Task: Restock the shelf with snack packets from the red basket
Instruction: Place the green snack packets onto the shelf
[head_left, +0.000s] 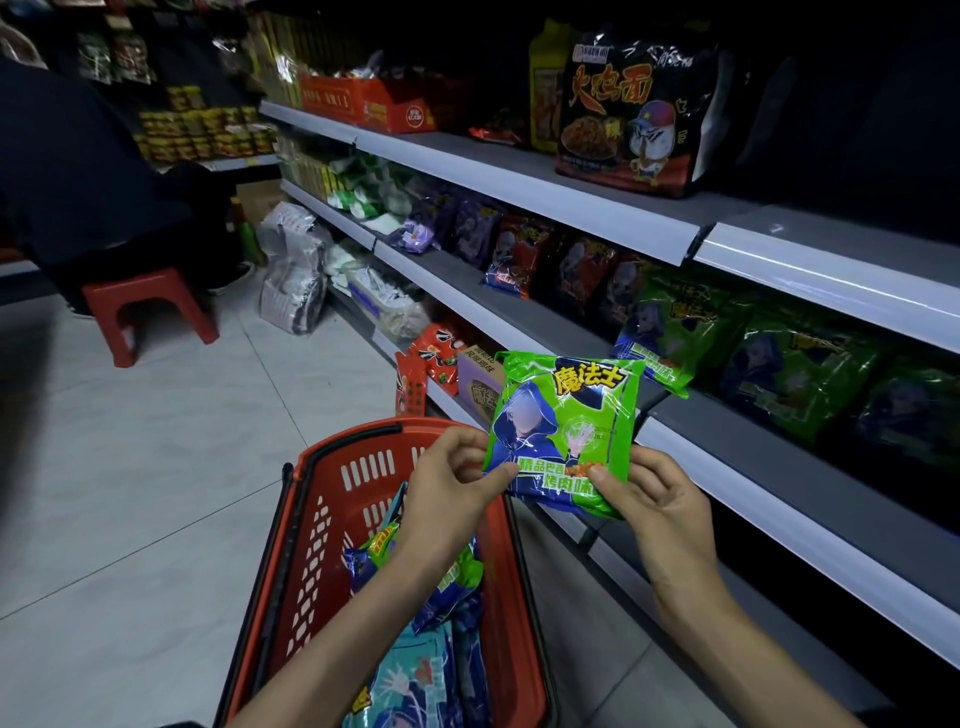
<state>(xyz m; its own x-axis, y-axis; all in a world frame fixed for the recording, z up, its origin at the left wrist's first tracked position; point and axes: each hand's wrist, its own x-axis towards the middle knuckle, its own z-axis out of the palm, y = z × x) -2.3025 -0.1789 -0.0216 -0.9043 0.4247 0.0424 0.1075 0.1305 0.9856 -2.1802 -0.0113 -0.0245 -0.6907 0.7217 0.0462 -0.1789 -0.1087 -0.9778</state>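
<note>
A green snack packet (563, 426) with a hooded blue figure on it is held upright above the red basket (311, 499). My left hand (449, 486) pinches its lower left corner. My right hand (644, 499) pinches its lower right corner. More green, blue and teal packets (415, 670) lie inside the basket on the floor. To the right runs the grey shelf (727, 447), where matching green packets (789, 358) stand in a row on the middle level.
Red and purple packets (514, 254) fill the middle level further left. A large black noodle bag (631, 111) stands on the upper level. On the tiled aisle are a red stool (150, 306), wrapped bundles (293, 275) and a seated person (88, 171).
</note>
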